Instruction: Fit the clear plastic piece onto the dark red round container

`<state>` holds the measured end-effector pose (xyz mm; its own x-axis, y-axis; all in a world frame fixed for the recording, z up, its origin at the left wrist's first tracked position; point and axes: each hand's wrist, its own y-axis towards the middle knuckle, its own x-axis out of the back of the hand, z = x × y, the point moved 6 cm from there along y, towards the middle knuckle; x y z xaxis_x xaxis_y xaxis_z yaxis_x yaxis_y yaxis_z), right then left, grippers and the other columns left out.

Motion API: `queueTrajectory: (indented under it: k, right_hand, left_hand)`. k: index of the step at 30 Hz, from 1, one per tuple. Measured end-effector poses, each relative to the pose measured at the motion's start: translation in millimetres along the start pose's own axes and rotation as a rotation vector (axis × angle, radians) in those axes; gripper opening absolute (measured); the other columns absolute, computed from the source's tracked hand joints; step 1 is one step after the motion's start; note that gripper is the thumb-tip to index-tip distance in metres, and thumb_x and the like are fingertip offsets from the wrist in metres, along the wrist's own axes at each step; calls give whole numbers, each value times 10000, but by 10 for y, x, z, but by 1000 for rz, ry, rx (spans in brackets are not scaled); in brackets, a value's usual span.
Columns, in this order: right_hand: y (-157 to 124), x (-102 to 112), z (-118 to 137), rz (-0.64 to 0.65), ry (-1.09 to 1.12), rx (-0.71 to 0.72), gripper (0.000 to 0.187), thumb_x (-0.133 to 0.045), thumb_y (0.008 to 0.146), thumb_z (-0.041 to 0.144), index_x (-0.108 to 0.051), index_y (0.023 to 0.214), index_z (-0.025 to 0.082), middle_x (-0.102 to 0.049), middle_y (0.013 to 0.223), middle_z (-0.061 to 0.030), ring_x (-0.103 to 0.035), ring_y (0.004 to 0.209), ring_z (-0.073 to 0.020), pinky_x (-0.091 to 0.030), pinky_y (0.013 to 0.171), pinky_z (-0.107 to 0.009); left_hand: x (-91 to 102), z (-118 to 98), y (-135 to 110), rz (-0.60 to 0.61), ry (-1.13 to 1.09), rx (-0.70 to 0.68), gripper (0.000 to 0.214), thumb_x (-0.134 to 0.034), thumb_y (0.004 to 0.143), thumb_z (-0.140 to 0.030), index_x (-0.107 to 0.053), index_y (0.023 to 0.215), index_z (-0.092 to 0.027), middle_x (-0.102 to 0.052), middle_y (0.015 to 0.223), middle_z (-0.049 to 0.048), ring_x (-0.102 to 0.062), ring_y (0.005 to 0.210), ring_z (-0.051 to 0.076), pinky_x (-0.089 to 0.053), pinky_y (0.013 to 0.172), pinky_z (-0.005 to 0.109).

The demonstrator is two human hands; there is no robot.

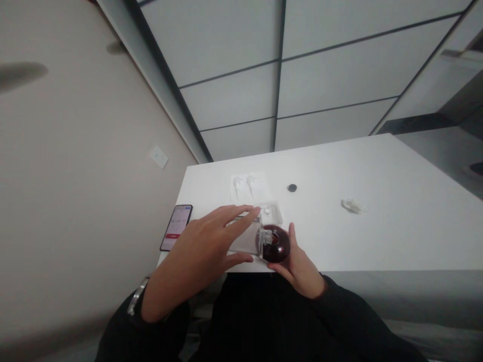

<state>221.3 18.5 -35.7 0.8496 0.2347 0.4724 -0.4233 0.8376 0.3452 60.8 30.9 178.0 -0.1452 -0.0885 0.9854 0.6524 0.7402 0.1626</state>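
A clear glass bottle (245, 240) lies on its side near the front edge of the white table (377, 226). My left hand (206, 249) rests over the bottle's body, fingers and thumb closed around its sides. My right hand (298, 264) grips the dark red round cap (276, 244) at the bottle's neck, fingers curled under it and thumb on its right side.
A phone (176, 227) with a lit screen lies at the table's left edge. Behind the bottle sit a clear plastic tray (271, 211) and a clear bag holding white parts (247, 185). A small dark disc (292, 188) and a crumpled white scrap (352, 205) lie farther right.
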Motion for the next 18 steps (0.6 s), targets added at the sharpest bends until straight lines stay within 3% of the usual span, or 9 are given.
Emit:
queueTrajectory:
  k: [18]
  right_hand:
    - [-28, -13, -31, -15, -39, -19, 1183, -682, 998, 413, 308, 1629, 266, -484, 1618, -242, -557, 1446, -380, -518, 1118, -620]
  left_hand:
    - [0, -11, 2, 17, 32, -8, 881, -989, 696, -330, -543, 1435, -159, -708, 1394, 150, -719, 1214, 315, -647, 973, 442]
